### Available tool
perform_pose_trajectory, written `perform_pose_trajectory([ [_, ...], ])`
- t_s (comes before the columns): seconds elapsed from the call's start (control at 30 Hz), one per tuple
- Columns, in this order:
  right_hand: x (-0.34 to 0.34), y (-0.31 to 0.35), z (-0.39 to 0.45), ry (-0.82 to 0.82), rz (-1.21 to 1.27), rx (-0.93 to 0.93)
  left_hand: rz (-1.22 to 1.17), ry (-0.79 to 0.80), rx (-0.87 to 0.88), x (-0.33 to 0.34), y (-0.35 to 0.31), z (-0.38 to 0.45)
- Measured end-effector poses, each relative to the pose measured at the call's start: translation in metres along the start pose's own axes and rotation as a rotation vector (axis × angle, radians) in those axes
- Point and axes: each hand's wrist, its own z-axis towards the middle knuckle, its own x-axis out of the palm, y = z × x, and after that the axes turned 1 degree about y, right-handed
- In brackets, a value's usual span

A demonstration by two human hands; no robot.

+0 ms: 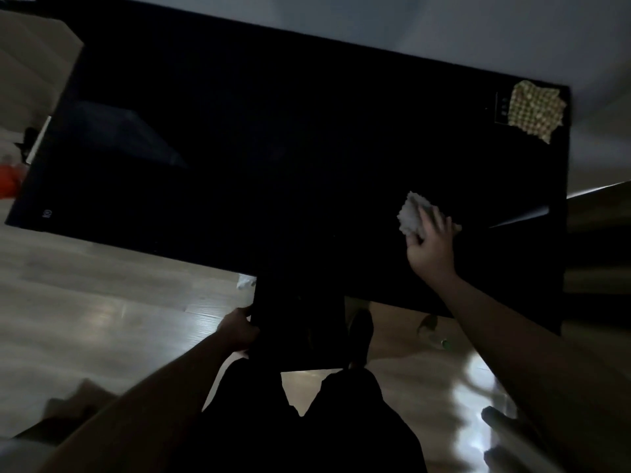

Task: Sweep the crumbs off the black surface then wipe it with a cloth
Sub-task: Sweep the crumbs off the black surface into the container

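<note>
The right hand point(431, 245) pressed a white wad point(411, 215) onto the black surface point(259, 141); the left hand point(239, 331) gripped a dark board point(300, 322).

The black surface point(273, 148) looks smooth and faintly glossy, with dim reflections on it. The white wad point(411, 215) under the right hand point(432, 247) looks crumpled and rough, paper or cloth, hard to tell which. The checked cloth point(536, 109) at the far corner is woven fabric, wrinkled and matt. The floor point(102, 302) is wood-look planks with a shiny finish.

wood floor point(102, 295) | orange object point(8, 180) far left | white scrap point(246, 282) on floor
</note>
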Motion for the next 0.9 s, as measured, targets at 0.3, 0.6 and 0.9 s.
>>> perform_pose_trajectory([
  [0.3, 0.05, 0.003, -0.093, 0.194, 0.099, -0.504, -0.088, -0.002, -0.036, 0.058, -0.038, -0.02],
  [0.6, -0.01, -0.045, -0.146, 0.331, 0.345, -0.321, 0.066, 0.031, 0.005, 0.118, -0.057, 0.006],
  [0.9, -0.152, -0.156, -0.037, -0.255, 0.221, 0.15, 0.087, 0.015, 0.02, 0.147, -0.095, -0.021],
])
